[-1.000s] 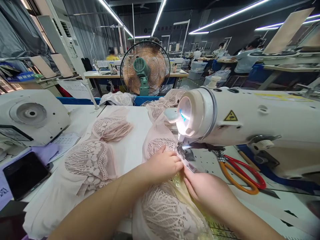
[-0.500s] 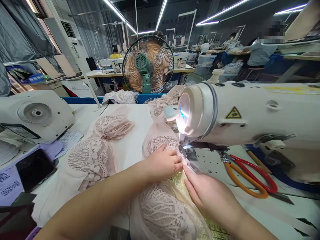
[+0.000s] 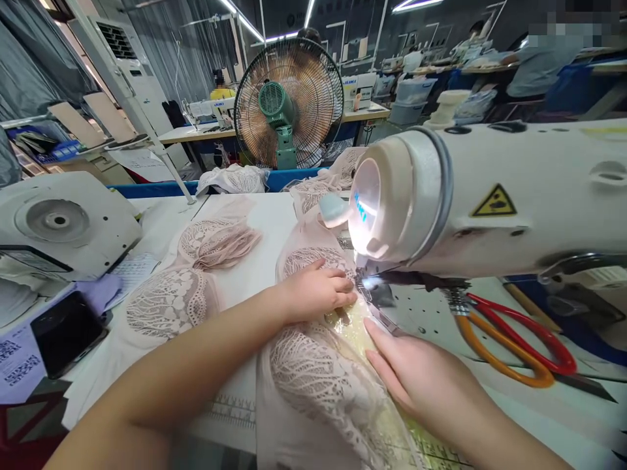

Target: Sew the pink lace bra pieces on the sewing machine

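A pale pink lace bra [image 3: 313, 372] lies under the sewing machine's head [image 3: 392, 196], its lace cups face up and a yellowish, shiny strip along its right side. My left hand [image 3: 318, 292] rests on the bra just left of the lit needle area, fingers slightly bent and pressing down, thumb apart. To the right, my right hand [image 3: 416, 365] lies along the strip's edge, thumb and forefinger stretched out with a gap between them. It looks open, touching the cloth. The needle itself is too small to make out.
Orange-and-red-handled scissors [image 3: 514, 339] lie right of my right hand. More lace bras [image 3: 166, 303] are at left, near a black phone [image 3: 68, 333] and a second machine [image 3: 63, 222]. A large fan [image 3: 289, 104] stands beyond the table; people sit at machines farther back.
The view has shifted, with the machine appearing larger. My right hand's thumb now sits farther from my left fingers, and more of the yellowish strip shows between the hands.
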Motion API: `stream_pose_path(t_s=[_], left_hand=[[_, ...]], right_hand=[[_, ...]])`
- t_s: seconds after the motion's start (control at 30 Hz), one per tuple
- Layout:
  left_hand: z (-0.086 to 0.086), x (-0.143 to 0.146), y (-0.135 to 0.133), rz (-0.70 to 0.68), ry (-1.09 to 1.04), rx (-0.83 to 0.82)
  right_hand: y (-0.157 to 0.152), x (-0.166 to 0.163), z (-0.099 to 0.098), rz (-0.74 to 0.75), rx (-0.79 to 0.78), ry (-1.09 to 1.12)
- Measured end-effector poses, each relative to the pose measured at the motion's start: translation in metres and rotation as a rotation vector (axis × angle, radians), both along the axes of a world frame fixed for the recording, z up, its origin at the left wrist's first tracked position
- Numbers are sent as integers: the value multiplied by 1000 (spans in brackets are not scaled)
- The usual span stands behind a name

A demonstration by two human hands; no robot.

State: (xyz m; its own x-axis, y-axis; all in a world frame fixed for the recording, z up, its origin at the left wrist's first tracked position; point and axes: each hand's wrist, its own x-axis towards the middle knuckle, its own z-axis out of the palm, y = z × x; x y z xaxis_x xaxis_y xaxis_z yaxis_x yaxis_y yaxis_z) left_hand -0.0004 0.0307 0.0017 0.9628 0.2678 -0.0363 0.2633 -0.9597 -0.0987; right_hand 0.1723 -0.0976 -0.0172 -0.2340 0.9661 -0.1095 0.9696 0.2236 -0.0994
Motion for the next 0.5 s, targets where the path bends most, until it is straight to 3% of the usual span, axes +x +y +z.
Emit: stream_pose_path(t_s=[0.33,0.5], left_hand=[[1,1,16,74,46,30],[7,-3,3,143,-16,105]], right_hand=[[0,3,-4,22,56,35],[-3,4,5,-2,41,270]])
